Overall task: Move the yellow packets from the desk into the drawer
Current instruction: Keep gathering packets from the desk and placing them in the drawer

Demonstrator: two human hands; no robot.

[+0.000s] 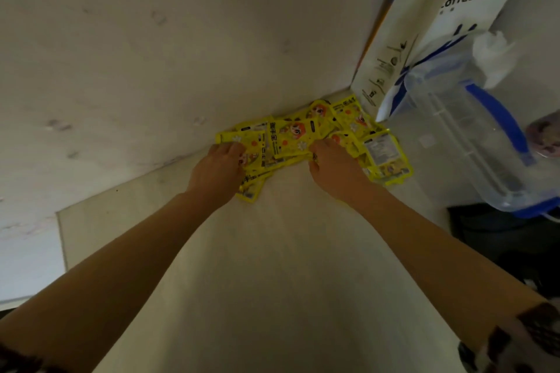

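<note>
The packets (291, 138) are bright yellow, printed with cartoon faces in orange and red, small white flowers and black lettering; one packet (382, 151) at the right shows a pale grey-white label panel. The table (272, 266) is off-white, and the wall (151, 54) is cream with faint greyish smudges. The bag (424, 24) is white with dark blue lettering, blue stripes and an orange edge. The jug (472, 136) is clear plastic with a blue handle and blue base. The sleeve (527, 339) is patterned dark brown and light.

left hand (218, 167): bare, forearm bare | right hand (335, 167): bare, forearm bare | sleeves (527, 339): short, dark-and-light patterned, ending well behind both wrists
</note>
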